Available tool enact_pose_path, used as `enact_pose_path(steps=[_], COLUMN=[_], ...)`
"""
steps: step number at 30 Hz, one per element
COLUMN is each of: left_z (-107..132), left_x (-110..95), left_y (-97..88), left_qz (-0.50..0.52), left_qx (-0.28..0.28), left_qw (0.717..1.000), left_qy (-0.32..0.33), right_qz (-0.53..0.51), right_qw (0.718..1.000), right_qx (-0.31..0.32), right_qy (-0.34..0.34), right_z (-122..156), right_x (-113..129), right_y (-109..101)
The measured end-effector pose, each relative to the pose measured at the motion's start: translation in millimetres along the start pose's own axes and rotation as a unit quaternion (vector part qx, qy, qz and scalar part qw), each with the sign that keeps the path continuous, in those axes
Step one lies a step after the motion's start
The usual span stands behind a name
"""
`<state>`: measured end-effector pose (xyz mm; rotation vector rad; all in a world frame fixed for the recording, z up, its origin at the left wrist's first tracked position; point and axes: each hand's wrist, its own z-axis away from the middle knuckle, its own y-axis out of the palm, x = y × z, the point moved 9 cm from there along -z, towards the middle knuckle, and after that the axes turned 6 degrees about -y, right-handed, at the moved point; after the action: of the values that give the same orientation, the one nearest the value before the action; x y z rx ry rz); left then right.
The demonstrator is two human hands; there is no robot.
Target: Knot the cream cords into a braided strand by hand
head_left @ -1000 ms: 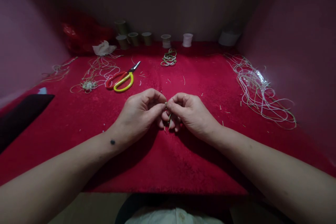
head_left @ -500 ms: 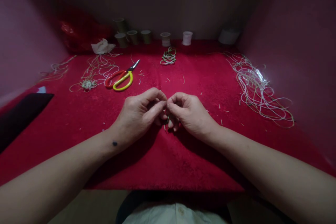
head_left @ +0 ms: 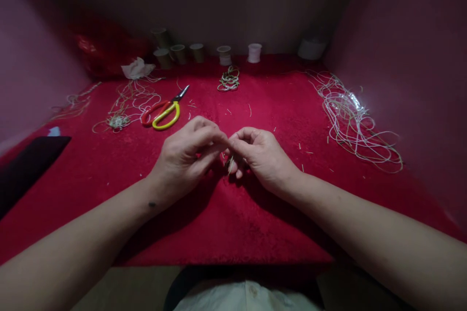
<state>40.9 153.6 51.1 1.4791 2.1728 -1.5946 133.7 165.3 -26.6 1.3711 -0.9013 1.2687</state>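
Observation:
My left hand (head_left: 188,150) and my right hand (head_left: 262,155) meet at the fingertips above the red tablecloth (head_left: 233,233). Thumb and forefinger of the right hand are pinched together, and a small green and pale cord (head_left: 230,164) hangs below them by the curled fingers. My left thumb and fingers are closed at the tips, close against the right fingertips; what lies between them is too small to make out. Beyond the left hand lie scissors (head_left: 166,115) with one red and one yellow handle, blades pointing away.
Several thread spools (head_left: 254,53) stand along the back. A knotted cord bundle (head_left: 229,79) lies before them. Loose cords spread at the right (head_left: 355,126) and at the left (head_left: 134,97). Short cord clippings (head_left: 250,110) dot the cloth. A dark object (head_left: 32,165) sits at the left edge.
My left hand has turned slightly, its fingers now reaching straighter toward the right fingertips. The right hand keeps its pinch. The whole view has shifted a little.

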Motion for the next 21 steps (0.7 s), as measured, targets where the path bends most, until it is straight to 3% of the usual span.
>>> enact_pose_path(steps=[7, 21], left_z=[7.6, 8.1], left_x=[-18.7, -17.3], left_y=[4.7, 1.4], left_qz=[-0.133, -0.123], left_qx=[-0.017, -0.028], left_qw=[0.986, 0.987], left_qy=[0.104, 0.095], right_qz=[-0.018, -0.049], right_qw=[1.000, 0.999], right_qx=[-0.014, -0.002], right_qy=[-0.010, -0.008], right_z=[0.3, -0.2], right_x=[1.9, 1.8], right_y=[-2.7, -1.4])
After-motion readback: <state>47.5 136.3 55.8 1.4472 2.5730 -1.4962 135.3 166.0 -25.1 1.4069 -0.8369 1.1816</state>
